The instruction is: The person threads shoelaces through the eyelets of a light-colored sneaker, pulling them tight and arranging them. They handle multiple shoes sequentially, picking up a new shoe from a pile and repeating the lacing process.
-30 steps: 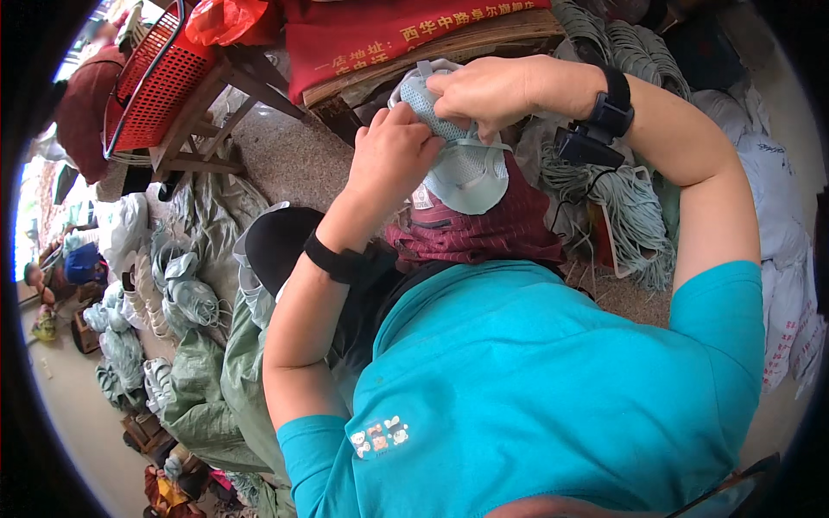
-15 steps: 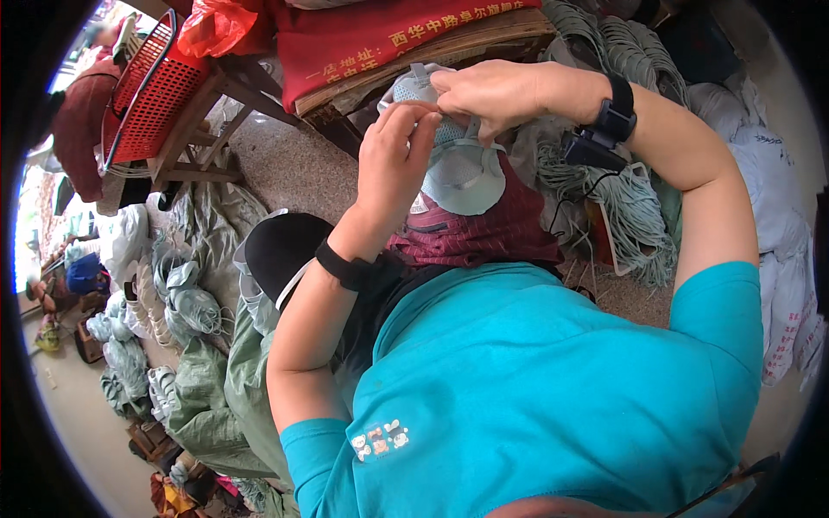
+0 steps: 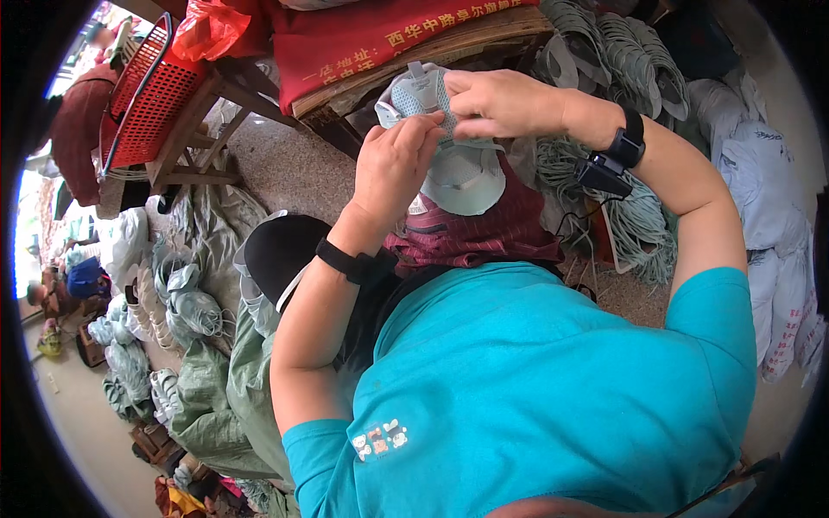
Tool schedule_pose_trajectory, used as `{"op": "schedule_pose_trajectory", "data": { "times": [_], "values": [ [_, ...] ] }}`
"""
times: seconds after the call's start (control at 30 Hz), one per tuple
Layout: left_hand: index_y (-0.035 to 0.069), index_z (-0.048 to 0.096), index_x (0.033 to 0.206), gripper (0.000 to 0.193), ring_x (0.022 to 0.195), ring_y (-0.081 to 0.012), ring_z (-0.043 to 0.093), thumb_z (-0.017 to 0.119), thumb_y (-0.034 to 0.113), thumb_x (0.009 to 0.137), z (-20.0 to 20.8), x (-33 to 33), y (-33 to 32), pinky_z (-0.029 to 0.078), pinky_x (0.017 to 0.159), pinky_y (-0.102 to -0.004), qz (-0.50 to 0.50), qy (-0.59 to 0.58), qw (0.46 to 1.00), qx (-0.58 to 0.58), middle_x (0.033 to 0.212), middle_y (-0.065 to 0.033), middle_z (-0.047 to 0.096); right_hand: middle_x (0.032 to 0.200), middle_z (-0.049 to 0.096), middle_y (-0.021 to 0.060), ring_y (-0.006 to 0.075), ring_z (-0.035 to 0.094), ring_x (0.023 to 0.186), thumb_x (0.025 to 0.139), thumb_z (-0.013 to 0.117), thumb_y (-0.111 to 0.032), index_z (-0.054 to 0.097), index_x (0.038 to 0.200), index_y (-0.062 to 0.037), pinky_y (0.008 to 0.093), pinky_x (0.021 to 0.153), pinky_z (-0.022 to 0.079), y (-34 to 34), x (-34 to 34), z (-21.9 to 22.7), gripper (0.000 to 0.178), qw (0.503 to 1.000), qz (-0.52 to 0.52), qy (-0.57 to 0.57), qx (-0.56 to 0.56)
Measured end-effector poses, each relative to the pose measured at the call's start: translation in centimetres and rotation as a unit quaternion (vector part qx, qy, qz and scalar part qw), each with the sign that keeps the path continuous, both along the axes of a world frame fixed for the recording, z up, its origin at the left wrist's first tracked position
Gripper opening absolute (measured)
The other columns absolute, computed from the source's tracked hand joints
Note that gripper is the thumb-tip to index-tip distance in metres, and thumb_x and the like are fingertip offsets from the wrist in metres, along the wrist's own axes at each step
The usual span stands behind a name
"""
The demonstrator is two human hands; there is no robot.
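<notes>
A pale blue-grey shoe upper [image 3: 467, 185] lies over my lap, its mesh tongue end [image 3: 418, 91] pointing away from me toward the bench. My left hand [image 3: 397, 157] pinches the left side of the upper, thumb and fingertips pressed together near its middle. On the opposite side, my right hand [image 3: 505, 105] is closed with its fingers curled over the upper's right edge. Whatever the right fingertips hold, perhaps a thin lace, is too small to make out. Under the upper is a maroon patterned cloth [image 3: 473, 231] covering my legs.
A wooden bench [image 3: 432, 65] draped with a red cloth [image 3: 345, 47] stands just ahead. Bundles of pale laces [image 3: 643, 229] hang at right, near stacked uppers [image 3: 635, 56] and white sacks [image 3: 764, 190]. A red basket [image 3: 138, 108] and bagged shoe parts [image 3: 192, 298] are at left.
My right hand has shifted slightly right and its fingers have curled, uncovering more of the upper's mesh. My left hand stays at the upper's left side, its fingers a little lower.
</notes>
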State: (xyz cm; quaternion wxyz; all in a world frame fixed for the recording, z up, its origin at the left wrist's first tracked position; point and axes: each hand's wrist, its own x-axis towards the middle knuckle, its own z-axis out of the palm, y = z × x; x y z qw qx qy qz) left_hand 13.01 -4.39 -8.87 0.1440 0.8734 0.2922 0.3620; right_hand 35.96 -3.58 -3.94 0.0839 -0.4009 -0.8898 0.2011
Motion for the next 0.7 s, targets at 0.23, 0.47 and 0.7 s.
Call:
{"op": "schedule_pose_trajectory", "data": {
  "times": [0.23, 0.47, 0.7],
  "values": [
    [0.001, 0.061, 0.098, 0.013, 0.071, -0.0070, 0.060, 0.055, 0.012, 0.101, -0.5, 0.5, 0.7, 0.049, 0.060, -0.0268, 0.039, -0.181, 0.917, -0.353, 0.097, -0.0076, 0.075, 0.098, 0.054, 0.0153, 0.0333, 0.060, 0.092, 0.080, 0.068, -0.020, 0.067, 0.074, -0.0025, 0.0432, 0.080, 0.049, -1.3, -1.9, -1.0, 0.018, 0.993, -0.111, 0.035, -0.003],
    [0.000, 0.061, 0.102, 0.013, 0.072, -0.0053, 0.054, 0.055, 0.012, 0.103, -0.2, -0.1, 0.3, 0.048, 0.066, -0.0222, -0.053, -0.317, 0.828, -0.460, 0.104, -0.0045, 0.071, 0.090, 0.057, -0.0001, 0.0104, 0.054, 0.078, 0.091, 0.069, -0.018, 0.066, 0.086, -0.0049, 0.0256, 0.072, 0.045, -1.1, -3.1, -0.8, 0.015, 0.786, -0.330, 0.441, -0.280],
    [0.002, 0.062, 0.107, 0.011, 0.080, -0.0056, 0.057, 0.061, 0.011, 0.100, 1.9, 0.5, -0.5, 0.048, 0.073, -0.0219, -0.080, -0.378, 0.794, -0.470, 0.096, -0.0016, 0.067, 0.088, 0.060, -0.0026, 0.0030, 0.061, 0.072, 0.101, 0.060, -0.025, 0.060, 0.105, -0.0078, 0.0198, 0.063, 0.053, -2.2, -3.0, -0.7, 0.018, 0.770, -0.238, 0.485, -0.340]
  ]
}}
